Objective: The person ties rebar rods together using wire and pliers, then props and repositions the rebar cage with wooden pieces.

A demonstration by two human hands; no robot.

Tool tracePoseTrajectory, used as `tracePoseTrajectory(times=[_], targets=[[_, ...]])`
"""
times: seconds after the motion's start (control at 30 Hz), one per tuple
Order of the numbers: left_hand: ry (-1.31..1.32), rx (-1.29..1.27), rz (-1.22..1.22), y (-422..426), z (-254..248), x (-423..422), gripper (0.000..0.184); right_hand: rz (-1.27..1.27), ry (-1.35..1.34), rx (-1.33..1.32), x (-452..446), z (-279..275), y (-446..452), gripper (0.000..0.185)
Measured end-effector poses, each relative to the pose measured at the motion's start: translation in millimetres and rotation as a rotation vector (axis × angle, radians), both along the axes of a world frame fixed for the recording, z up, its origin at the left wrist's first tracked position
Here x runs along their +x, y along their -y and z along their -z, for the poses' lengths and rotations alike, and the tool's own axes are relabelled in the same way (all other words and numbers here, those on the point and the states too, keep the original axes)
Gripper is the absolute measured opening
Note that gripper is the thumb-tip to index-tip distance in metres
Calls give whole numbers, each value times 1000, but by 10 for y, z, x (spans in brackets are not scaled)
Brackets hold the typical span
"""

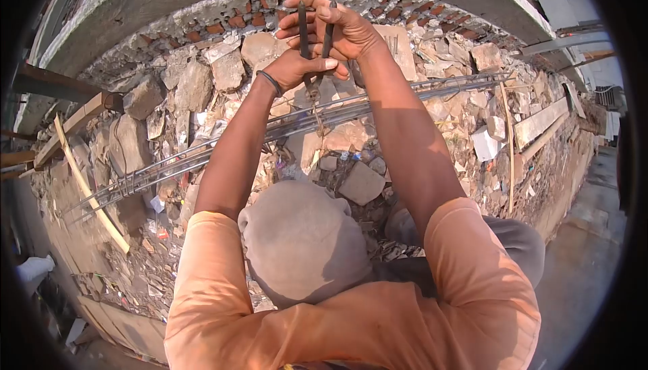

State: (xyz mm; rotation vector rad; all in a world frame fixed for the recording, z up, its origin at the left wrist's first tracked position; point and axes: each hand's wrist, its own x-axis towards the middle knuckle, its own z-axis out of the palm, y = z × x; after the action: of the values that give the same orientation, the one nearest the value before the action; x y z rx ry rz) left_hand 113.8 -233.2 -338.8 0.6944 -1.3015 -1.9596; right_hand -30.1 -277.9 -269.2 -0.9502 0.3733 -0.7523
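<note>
A pair of dark end-cutting pincers [304, 40] points its handles away from me, its jaws toward the steel bars. My left hand [291, 71], with a dark band at the wrist, is wrapped round the pincers low down, thumb across the handles. Higher up, my right hand [354, 34] has its thumb against the right handle, while fingers reach behind toward the left one. Below the jaws, a thin tie wire [318, 119] runs to a bundle of long steel bars [202, 152] lying across the rubble. The exact contact of jaws and wire is too small to tell.
Broken concrete and stones [362, 183] cover the ground around my bent knee [304, 242]. A concrete beam [202, 5] over brickwork curves along the far side. Wooden strips [91, 184] lie at left, planks [542, 122] at right. A paved strip [580, 255] runs along the right.
</note>
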Motion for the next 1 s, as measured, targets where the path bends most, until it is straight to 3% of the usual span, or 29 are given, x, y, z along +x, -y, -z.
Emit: tracePoseTrajectory(times=[0.07, 0.1, 0.2, 0.23, 0.27, 0.33, 0.47, 0.6, 0.7, 0.87, 1.0], targets=[[-28, 27, -8, 25, -26, -21, 30, -36, -105, 67, 8, -39, -2, 39], [-3, 6, 0, 49, 9, -10, 35, 127, -142, 76, 67, -52, -123, 30], [287, -182, -212, -107, -19, -152, 44, 958, -501, -38, 209, 240, -138, 25], [350, -398, -418, -175, -8, -290, 49, 1064, -523, -65, 221, 328, -114, 24], [372, -381, -367, -173, -26, -294, 48, 1169, -549, -91, 234, 414, -91, 23], [408, -342, -268, -133, -102, -297, 48, 1139, -626, -194, 244, 278, -181, 24], [520, -351, -197, 27, -128, -242, 39, 732, -573, 11, -46, 39, -159, 45], [621, -340, -188, 63, -176, -253, 42, 681, -435, 204, -126, 187, 39, 42], [583, -299, -255, 127, -49, -247, 44, 480, -354, 206, -230, 262, 191, 40], [764, -254, -338, 126, -48, -238, 46, 192, -122, 253, -318, 480, 421, 41], [697, -224, -427, 76, 133, -351, 45, 518, -339, 158, -93, 531, 370, 40]])
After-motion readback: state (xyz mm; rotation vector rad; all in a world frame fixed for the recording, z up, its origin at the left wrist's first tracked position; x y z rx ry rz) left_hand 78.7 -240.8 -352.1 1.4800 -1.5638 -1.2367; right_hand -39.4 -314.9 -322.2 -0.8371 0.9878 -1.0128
